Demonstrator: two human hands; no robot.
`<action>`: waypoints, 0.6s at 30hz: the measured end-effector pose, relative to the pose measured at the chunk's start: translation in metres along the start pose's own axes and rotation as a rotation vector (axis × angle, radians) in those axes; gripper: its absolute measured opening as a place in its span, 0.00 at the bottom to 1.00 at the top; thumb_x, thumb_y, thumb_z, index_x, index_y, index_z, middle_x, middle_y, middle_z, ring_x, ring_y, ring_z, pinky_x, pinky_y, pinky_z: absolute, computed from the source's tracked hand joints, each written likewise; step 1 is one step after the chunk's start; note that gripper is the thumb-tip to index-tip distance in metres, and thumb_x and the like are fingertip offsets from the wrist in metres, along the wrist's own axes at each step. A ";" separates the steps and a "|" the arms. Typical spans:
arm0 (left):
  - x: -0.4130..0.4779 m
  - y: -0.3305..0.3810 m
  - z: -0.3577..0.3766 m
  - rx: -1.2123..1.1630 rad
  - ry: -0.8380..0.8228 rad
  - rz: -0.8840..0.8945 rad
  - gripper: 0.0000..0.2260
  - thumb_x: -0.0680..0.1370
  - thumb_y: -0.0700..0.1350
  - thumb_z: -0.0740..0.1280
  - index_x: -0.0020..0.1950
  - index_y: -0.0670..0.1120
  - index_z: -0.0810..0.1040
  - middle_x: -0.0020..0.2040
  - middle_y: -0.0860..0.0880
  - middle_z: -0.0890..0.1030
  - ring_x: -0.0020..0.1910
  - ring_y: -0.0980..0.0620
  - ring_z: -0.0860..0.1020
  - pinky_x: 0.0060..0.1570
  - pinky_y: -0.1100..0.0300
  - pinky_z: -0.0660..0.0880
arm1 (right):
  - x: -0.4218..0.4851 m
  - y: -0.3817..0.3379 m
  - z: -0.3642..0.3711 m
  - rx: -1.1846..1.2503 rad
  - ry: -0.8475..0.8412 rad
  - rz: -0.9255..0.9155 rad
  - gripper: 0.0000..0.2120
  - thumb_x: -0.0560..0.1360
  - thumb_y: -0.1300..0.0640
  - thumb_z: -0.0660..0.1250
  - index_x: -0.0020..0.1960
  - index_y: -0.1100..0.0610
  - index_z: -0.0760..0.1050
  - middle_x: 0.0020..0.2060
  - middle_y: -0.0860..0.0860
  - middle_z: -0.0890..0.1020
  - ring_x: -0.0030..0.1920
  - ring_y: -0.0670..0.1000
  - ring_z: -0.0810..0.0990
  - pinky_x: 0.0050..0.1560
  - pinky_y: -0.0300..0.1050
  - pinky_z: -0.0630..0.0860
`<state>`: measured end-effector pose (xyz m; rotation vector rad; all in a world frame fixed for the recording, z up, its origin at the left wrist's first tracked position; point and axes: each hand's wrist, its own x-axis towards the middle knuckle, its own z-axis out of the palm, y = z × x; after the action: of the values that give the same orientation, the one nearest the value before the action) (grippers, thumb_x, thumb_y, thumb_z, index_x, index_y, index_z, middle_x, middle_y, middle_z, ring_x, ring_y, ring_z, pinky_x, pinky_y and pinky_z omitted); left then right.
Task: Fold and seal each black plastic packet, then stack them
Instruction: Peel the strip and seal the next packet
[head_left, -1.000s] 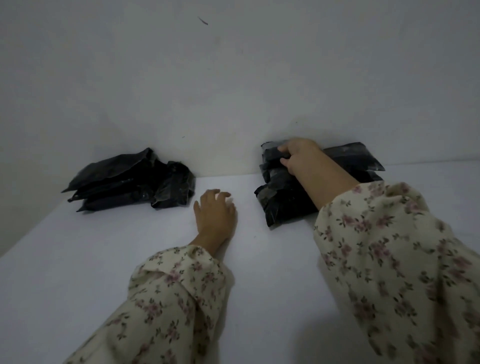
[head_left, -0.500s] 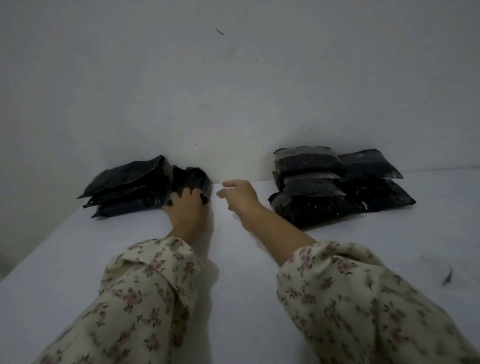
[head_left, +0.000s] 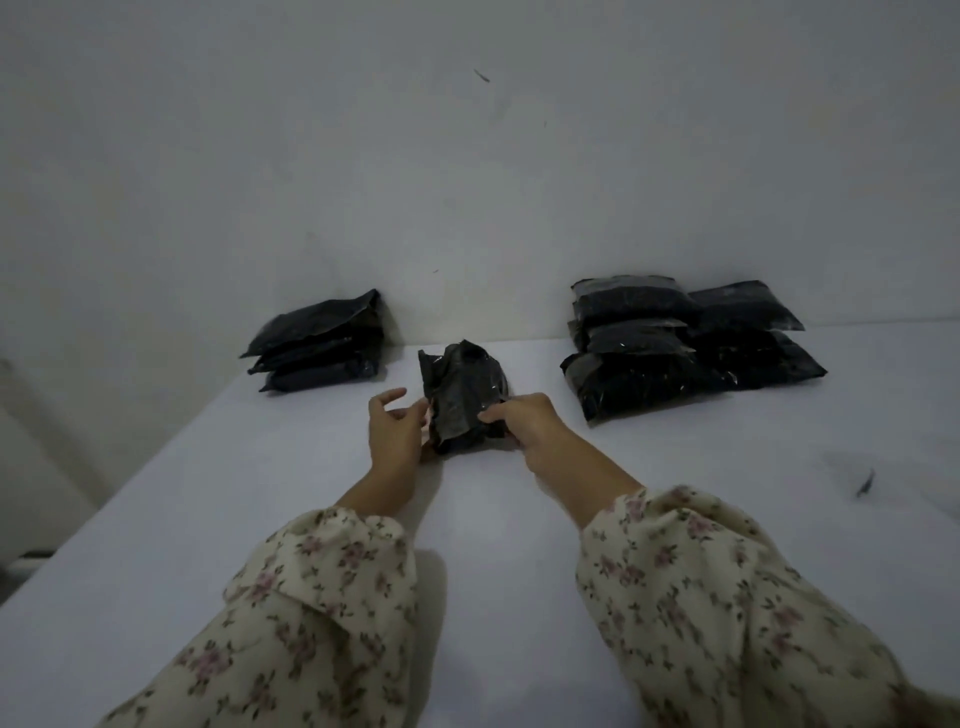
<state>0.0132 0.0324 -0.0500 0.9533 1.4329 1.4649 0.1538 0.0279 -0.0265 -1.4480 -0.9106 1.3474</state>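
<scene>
Packet (head_left: 462, 400) lies mid-table btwn the two hands, long axis running away from the person twd the wall (head_left: 467, 182), crumpled loose end on the far side. Right hand (head_left: 524, 423) pinches its near-right edge w/ thumb & fingers. Left hand (head_left: 395, 431) sits at the near-left edge, fingers slack & spread, gripping nothing; touching or not, can't tell. Both hands about equally near, so the fold prob. means bringing the far end back twd them. Counts: 1 packet in work, 3 in the left pile (head_left: 317, 343), approx 5 in the right stack (head_left: 634, 384), 1 dark scrap (head_left: 865, 483) on the table (head_left: 260, 519).
</scene>
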 end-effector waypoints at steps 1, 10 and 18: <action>-0.004 -0.003 -0.006 0.034 0.000 -0.008 0.16 0.78 0.43 0.67 0.64 0.46 0.68 0.53 0.44 0.75 0.44 0.51 0.77 0.37 0.58 0.75 | -0.006 0.004 -0.004 -0.005 -0.049 0.002 0.13 0.69 0.70 0.71 0.54 0.69 0.77 0.46 0.59 0.80 0.48 0.59 0.79 0.45 0.44 0.78; -0.055 0.009 -0.031 -0.060 -0.409 -0.199 0.17 0.77 0.48 0.68 0.61 0.40 0.76 0.49 0.42 0.82 0.40 0.49 0.79 0.48 0.54 0.78 | -0.073 0.038 -0.048 -0.108 -0.340 -0.112 0.25 0.68 0.68 0.72 0.63 0.61 0.69 0.53 0.55 0.79 0.51 0.52 0.80 0.45 0.40 0.78; -0.096 0.003 -0.029 -0.086 -0.730 -0.213 0.21 0.72 0.46 0.71 0.64 0.44 0.74 0.61 0.39 0.79 0.59 0.41 0.78 0.57 0.49 0.76 | -0.085 0.054 -0.056 0.270 -0.253 -0.215 0.12 0.77 0.55 0.66 0.58 0.58 0.78 0.53 0.55 0.84 0.54 0.54 0.82 0.57 0.48 0.77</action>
<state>0.0190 -0.0671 -0.0443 1.0910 0.8878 0.8712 0.1952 -0.0759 -0.0543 -0.9618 -0.9722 1.4469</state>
